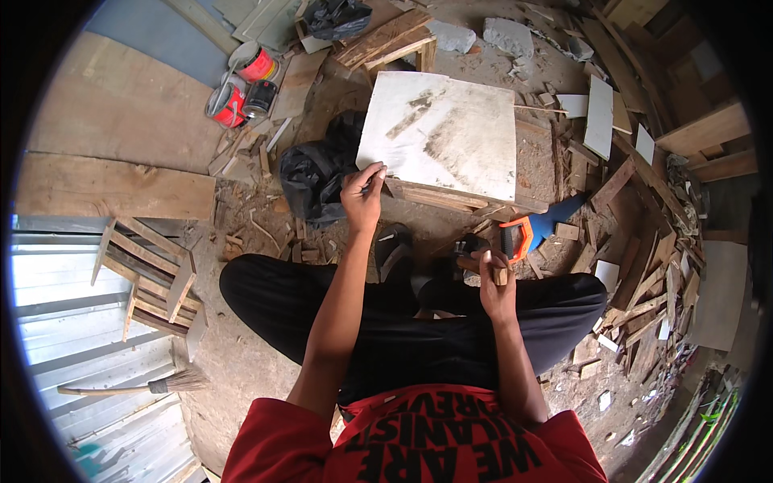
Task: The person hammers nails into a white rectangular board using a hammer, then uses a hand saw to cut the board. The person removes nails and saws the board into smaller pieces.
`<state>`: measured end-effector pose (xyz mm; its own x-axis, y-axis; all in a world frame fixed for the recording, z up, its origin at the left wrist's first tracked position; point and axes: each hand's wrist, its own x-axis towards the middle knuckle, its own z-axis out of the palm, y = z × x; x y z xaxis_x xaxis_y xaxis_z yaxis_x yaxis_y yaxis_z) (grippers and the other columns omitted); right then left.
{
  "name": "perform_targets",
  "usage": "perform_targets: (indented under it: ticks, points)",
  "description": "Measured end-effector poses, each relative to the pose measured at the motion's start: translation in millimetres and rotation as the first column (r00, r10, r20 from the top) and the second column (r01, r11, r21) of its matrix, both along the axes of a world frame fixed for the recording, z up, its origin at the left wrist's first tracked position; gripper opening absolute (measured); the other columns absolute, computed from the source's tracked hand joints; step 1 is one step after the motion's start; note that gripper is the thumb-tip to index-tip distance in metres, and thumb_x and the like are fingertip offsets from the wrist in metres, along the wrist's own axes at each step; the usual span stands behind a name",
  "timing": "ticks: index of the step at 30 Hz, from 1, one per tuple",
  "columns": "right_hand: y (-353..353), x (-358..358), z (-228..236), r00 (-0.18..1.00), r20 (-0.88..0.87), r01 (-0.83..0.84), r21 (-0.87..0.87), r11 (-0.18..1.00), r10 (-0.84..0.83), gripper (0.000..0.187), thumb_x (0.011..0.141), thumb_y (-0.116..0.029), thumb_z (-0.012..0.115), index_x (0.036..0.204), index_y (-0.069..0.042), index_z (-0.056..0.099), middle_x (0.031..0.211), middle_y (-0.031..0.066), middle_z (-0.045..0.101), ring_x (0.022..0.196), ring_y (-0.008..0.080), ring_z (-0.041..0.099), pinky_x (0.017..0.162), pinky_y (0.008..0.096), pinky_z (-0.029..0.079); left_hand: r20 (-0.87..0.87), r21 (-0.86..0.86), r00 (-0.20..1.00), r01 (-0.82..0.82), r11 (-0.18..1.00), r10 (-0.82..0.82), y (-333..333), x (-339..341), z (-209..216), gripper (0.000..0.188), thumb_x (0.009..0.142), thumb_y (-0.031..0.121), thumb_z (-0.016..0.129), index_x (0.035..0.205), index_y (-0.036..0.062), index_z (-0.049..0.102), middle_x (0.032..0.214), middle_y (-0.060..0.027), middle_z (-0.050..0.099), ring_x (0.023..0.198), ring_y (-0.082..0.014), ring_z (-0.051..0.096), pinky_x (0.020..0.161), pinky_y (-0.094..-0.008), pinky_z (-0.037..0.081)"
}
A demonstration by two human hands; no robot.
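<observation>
A white board [463, 133] with dark smudges lies on top of a low wooden frame [439, 196] in front of me. My left hand [362, 197] is at the board's near left corner, thumb and forefinger pinched together; whatever they grip is too small to make out. Over my right shin, my right hand [498, 294] is closed round the wooden handle [500, 276] of what looks like a hammer, its dark head partly hidden. Just beyond that hand rests a handsaw [527, 236] with an orange and black grip and a blue blade.
Black plastic bags [310, 173] sit left of the board, with red paint cans [226, 105] farther back. Wood offcuts [636, 266] are heaped along the right. A slatted wooden piece [153, 274] and a broom [161, 383] are at the left. Concrete chunks [507, 36] lie at the back.
</observation>
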<state>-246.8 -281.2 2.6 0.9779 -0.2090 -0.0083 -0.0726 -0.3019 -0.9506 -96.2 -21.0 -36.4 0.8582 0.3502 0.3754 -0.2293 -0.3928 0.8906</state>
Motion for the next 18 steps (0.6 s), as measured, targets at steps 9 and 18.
perform_targets:
  ticks: [9,18]
  points:
    - [-30.4,-0.9,41.3,0.681,-0.388,-0.556,0.277,0.783,0.621,0.042,0.089,-0.017,0.076,0.124,-0.005,0.056,0.091,0.0043,0.065,0.083,0.0097,0.062,0.075,0.0269,0.051,-0.006,-0.033,1.000,0.016,0.999,-0.016,0.8,1.3,0.3,0.018,0.086,0.011,0.077,0.102,0.0052,0.077,0.089,-0.0041,0.072,0.078,-0.0127,0.055,0.072,-0.0281,0.046]
    - [-45.9,-3.0,32.2,0.508,-0.227,-0.413,0.783,0.466,0.831,0.059,0.089,-0.005,0.056,0.146,0.000,0.040,0.112,0.0112,0.063,0.104,0.0210,0.064,0.095,0.0342,0.050,-0.049,-0.192,0.999,0.001,0.981,-0.011,7.6,5.3,-10.9,0.020,0.083,0.013,0.081,0.101,0.0053,0.078,0.077,0.0002,0.061,0.074,-0.0100,0.051,0.068,-0.0257,0.043]
